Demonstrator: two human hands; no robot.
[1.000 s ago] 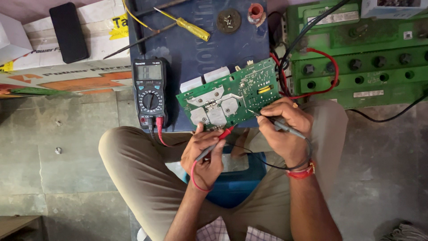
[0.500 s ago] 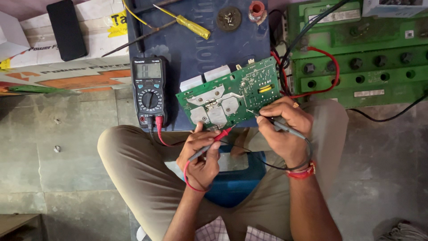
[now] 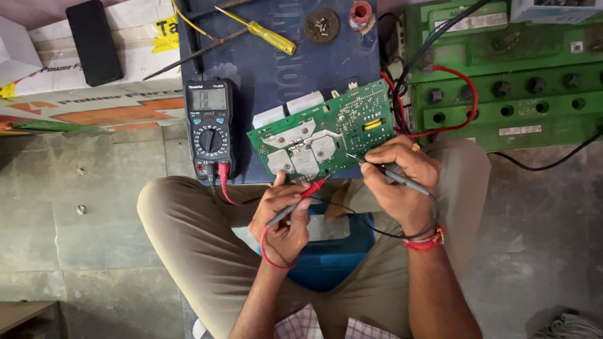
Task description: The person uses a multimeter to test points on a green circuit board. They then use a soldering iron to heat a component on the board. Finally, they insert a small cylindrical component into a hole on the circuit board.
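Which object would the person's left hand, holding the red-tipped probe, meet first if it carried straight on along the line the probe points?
The left hand points its red probe up and right, so it would probably meet the near edge of the green circuit board first. The tip looks almost on it; depth is uncertain.

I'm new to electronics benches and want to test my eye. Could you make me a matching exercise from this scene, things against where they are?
Things:
1. red probe
2. black probe
3. multimeter
4. yellow screwdriver

Places:
A. top of the blue case, beyond the board
B. in the right hand
C. left of the green circuit board
D. in the left hand

Pairs: 1-D, 2-B, 3-C, 4-A
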